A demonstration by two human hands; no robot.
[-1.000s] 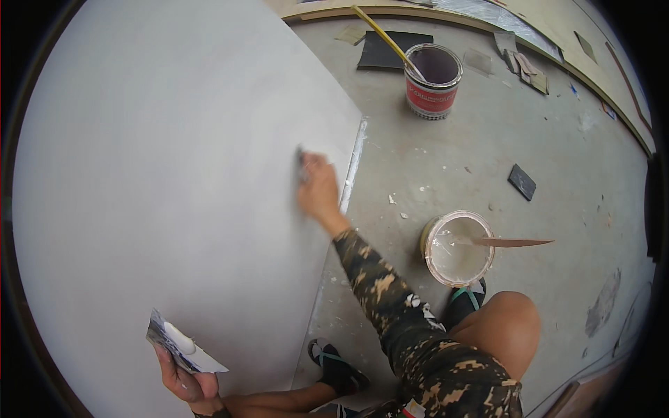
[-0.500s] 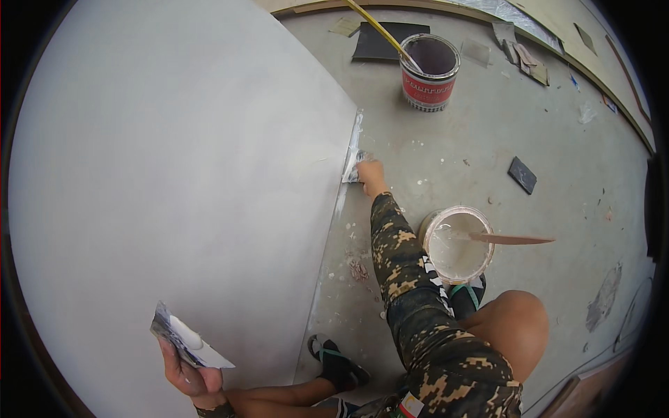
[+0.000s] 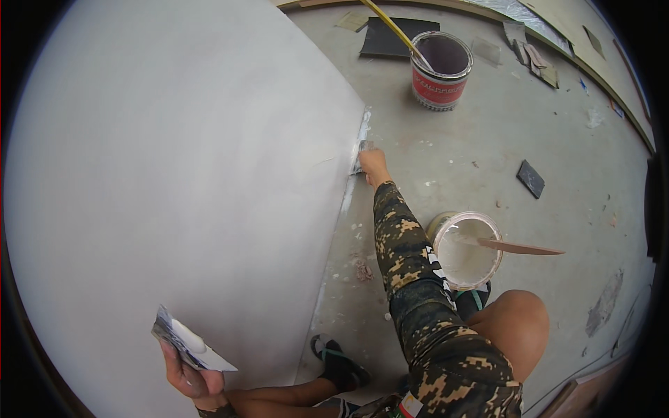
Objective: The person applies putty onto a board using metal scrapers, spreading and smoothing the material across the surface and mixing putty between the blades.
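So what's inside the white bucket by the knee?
The white bucket holds pale putty coating its walls and floor, with a flat stick laid across the rim. How deep the putty goes cannot be seen, and the knee covers the floor below the bucket's near edge.

Matt smooth board (image 3: 181, 181) (rough concrete floor (image 3: 557, 139))

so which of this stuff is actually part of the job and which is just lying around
In use:
- large grey board
- scraper in the right hand, at the board's edge
- putty-loaded blade in the left hand
- white bucket with stir stick

Lying about:
- red can with a yellow stick
- dark tile
- dark sheet
- scraps by the wall
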